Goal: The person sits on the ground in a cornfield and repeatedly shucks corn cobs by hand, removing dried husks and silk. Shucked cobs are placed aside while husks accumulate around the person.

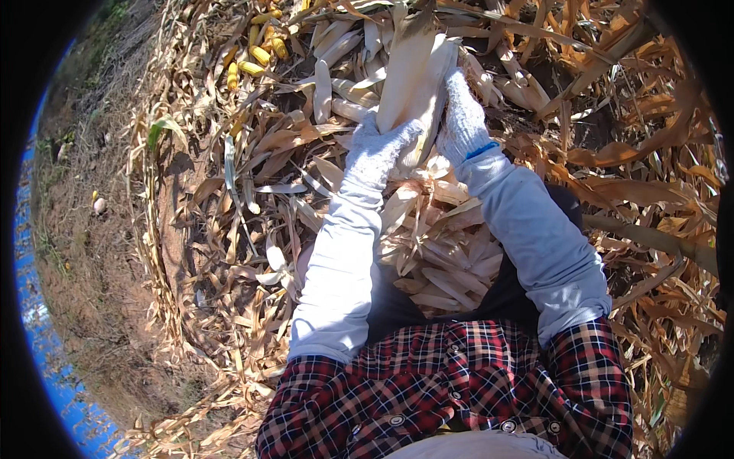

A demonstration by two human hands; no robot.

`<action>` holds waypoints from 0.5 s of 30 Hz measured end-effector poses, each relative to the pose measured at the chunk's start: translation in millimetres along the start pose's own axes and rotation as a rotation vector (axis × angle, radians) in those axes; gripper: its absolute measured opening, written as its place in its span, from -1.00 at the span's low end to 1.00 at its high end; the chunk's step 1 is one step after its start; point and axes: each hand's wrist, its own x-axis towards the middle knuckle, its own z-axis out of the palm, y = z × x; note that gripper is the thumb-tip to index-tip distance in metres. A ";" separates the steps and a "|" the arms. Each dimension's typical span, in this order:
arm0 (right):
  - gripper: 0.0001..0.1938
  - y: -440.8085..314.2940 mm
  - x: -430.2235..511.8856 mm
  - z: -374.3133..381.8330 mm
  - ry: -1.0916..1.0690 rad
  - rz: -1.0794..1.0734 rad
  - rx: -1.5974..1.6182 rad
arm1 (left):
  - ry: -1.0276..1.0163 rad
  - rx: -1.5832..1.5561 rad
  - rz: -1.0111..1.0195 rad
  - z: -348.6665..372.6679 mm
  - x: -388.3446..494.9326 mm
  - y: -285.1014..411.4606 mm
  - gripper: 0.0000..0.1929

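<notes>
Both my hands wear pale knitted gloves, with light sleeves over the forearms. An ear of corn in dry, pale husk [421, 86] is between them, its husk spread wide and pointing away from me. My left hand [381, 140] grips the husk near its lower left side, thumb across the front. My right hand [463, 115] holds the right edge of the husk, its fingertips partly hidden behind it. The kernels are not visible. Below the hands, a heap of loose dry husks [450, 258] lies between my legs.
Several husked yellow corn ears [260, 55] lie at the upper left. Dry corn stalks and leaves [642, 195] crowd the right side, with a thick stalk [659, 238] reaching towards my right knee. Bare soil [172, 229] shows at the left, beside more dry leaves.
</notes>
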 end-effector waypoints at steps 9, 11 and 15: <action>-0.47 5.9 -0.5 -6.8 -0.076 -0.010 -0.136 | -0.065 -0.235 -0.007 -2.1 -1.1 6.2 -0.66; -0.47 6.9 -1.7 -7.4 -0.107 -0.015 -0.128 | -0.050 -0.357 0.024 -0.4 -4.6 7.6 -0.71; -0.52 3.9 4.4 -10.3 -0.100 -0.015 -0.172 | 0.082 -0.447 0.106 4.7 -10.4 18.4 -0.73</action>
